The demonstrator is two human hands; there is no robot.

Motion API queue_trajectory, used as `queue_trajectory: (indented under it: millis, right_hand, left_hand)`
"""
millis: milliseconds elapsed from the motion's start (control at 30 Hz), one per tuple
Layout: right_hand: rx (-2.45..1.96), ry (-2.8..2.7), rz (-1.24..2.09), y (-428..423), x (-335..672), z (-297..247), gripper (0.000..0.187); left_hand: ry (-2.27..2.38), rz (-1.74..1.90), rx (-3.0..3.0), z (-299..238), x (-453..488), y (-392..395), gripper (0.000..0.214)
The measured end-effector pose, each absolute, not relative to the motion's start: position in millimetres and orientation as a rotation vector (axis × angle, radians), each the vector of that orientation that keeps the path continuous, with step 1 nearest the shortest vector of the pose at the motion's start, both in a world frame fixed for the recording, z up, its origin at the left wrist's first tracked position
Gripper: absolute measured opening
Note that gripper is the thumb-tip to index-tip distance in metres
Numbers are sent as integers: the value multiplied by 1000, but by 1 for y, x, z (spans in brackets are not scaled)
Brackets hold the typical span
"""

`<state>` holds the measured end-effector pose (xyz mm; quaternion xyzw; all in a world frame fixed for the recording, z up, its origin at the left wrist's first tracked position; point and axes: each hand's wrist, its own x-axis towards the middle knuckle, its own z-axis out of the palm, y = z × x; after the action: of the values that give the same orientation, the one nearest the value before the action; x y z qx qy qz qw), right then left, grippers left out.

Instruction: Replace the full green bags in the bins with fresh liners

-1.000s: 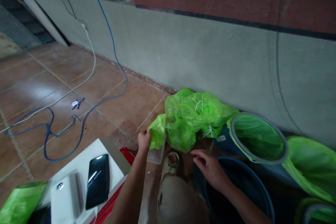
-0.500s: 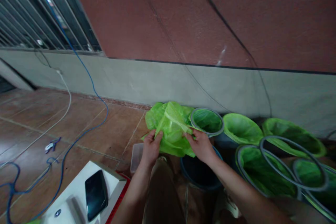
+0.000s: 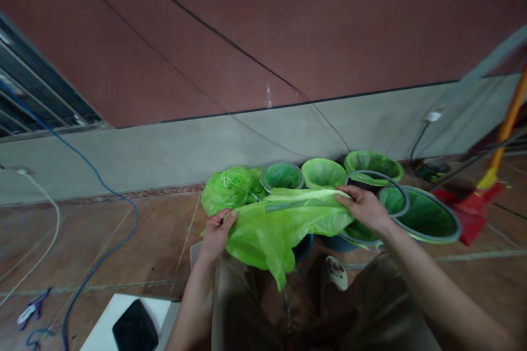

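A thin green plastic bag is stretched sideways between my two hands, its lower part hanging loose over my knees. My left hand pinches its left end. On the right, my right hand grips the bag's upper edge with thumb and fingers. Under the bag a dark bin shows only in part. Just beyond stand several bins lined with green bags, among them a grey-rimmed one. A loose grey ring lies over the bins close to my right hand.
Bunched green bags lie by the wall, left of the bins. A black phone rests on a white box at lower left. A blue cable crosses the tiled floor. At right are a red dustpan and an orange pole.
My hands have moved apart and spread the crumpled green bag out wide. The view has turned right, bringing the red dustpan and orange pole into sight.
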<state>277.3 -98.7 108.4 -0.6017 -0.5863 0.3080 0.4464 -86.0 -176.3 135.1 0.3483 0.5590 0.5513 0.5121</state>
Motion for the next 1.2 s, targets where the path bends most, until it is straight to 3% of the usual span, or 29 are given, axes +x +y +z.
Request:
queue_trajectory:
  millis: [167,400,500,700,867,1000,1100,1200]
  right_hand:
    - [-1363,-1852,335,-138,246,114,57]
    - [-1149,-2055,144,-149,201,121,39]
    - [-1144,-2014,206,-144,201,115,26]
    - [-1079,-1908,447,-152,214,131,20]
    - [-1055,-2087,319,-171,202,124,33]
    - [-1187,-2042,240,-165,197,110,20]
    - [-1188,-1941,452,-154,207,116,20]
    - [-1200,-1650,935,-149,222,130,16]
  left_hand:
    - [1308,1233,926,148,-54,-189,37]
    - [1255,1151,1028,155,-33,-203,37]
    - [1240,1130,1083,155,-37,-206,35]
    - [1268,1095,1160,153,-49,-209,36]
    - [1269,1104,1129,154,-43,-213,39]
    - [1228,1065,1147,160,-40,-219,39]
    - [1241,1041,1158,163,-45,-221,39]
    - [1282,1072,1184,160,-57,-220,38]
